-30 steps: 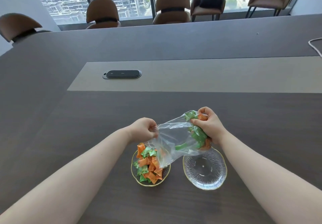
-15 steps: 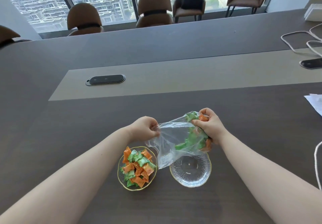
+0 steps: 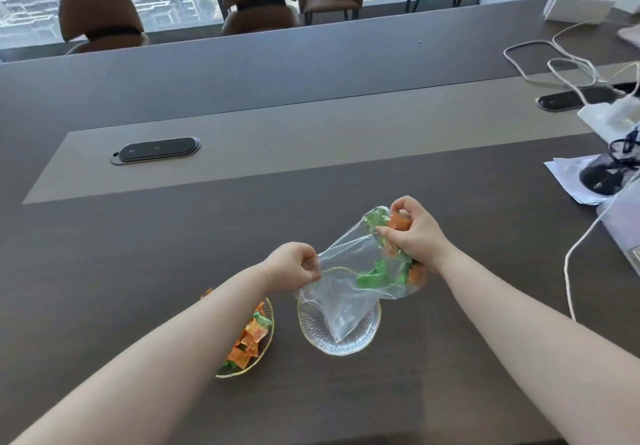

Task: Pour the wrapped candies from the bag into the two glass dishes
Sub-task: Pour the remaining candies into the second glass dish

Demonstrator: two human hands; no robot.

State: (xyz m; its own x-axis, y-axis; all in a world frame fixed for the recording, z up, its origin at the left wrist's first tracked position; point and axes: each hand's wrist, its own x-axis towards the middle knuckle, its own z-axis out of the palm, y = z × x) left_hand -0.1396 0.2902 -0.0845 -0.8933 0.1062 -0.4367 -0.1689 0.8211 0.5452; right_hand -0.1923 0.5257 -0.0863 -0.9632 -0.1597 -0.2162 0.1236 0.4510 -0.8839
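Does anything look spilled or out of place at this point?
Possibly one thing: an orange scrap, likely a candy, shows beyond the left forearm, seemingly outside the filled dish. The forearm hides most of it. The other dish holds no candy; the bag hangs above it.

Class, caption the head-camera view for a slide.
Both hands hold a clear candy bag open over the empty glass dish.

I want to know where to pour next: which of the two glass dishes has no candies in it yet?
The glass dish on the right, directly under the open end of the plastic bag, is empty. The left dish, partly behind the left forearm, holds orange and green candies.
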